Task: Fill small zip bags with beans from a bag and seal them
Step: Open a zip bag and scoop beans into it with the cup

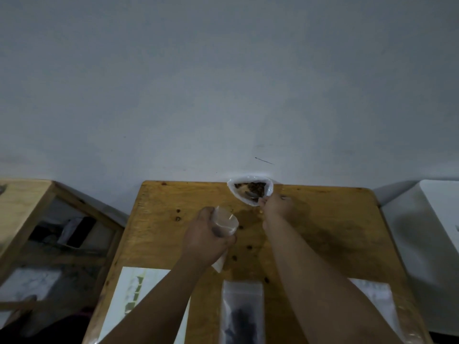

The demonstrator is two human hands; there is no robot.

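An open white bag of brown beans point(250, 188) stands at the far edge of the wooden table point(335, 219), against the wall. My right hand point(277, 207) grips a metal spoon point(250, 194) whose bowl is inside the bean bag. My left hand point(206, 235) holds a small clear zip bag point(224, 220) upright with its mouth open, left of the bean bag. A filled zip bag with dark beans point(242, 311) lies flat near the front edge.
A white sheet with a green pattern point(134, 294) lies at the front left of the table, more clear zip bags point(375, 296) at the front right. A wooden shelf unit point(32, 219) stands to the left, a white box point(432, 244) to the right.
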